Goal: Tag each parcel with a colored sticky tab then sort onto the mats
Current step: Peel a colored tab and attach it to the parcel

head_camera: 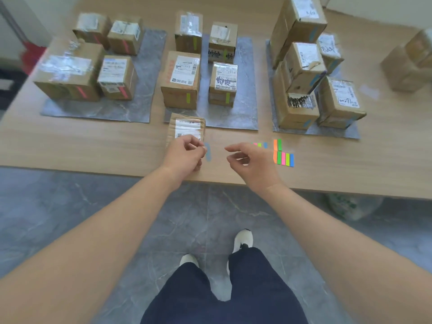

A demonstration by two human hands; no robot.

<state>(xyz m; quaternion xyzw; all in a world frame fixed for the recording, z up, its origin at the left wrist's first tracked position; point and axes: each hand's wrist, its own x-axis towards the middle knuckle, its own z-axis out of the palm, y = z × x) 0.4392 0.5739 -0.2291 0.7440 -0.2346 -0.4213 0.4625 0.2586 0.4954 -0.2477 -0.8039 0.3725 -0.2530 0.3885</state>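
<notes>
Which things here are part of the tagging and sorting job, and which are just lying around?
Job: front parcel, blue tab pinched by left hand, sticky tab strips, left mat, middle mat, right mat, tagged parcels on them.
Lying about: red broom, bag under the table.

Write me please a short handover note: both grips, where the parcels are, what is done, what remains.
Left grip pinches a blue sticky tab beside the parcel in front of the middle mat; no tab shows on it. Right grip holds nothing, near the sticky tab pad.
Done: pink-tabbed parcels on the left mat, green-tabbed parcels on the middle mat, blue-tabbed parcels on the right mat.
Left: stick the tab, then probably move this parcel to the right mat; more parcels wait at the far right.
</notes>
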